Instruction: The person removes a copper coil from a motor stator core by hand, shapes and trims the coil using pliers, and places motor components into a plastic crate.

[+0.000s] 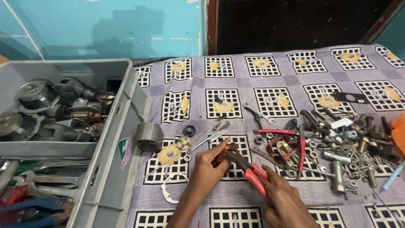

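My right hand grips the red handles of a pair of pliers low in the middle of the head view. The plier jaws point up-left and close on a small brown part. My left hand pinches that part between its fingertips, right at the jaws. Both hands hover just above the purple patterned cloth. The exact shape of the part is hidden by my fingers.
A grey plastic crate with motor parts and wrenches stands at the left. A metal cylinder sits beside it. Red-handled pliers, a small spanner and a heap of bolts and nuts lie at the right. A blue pen lies at the far right.
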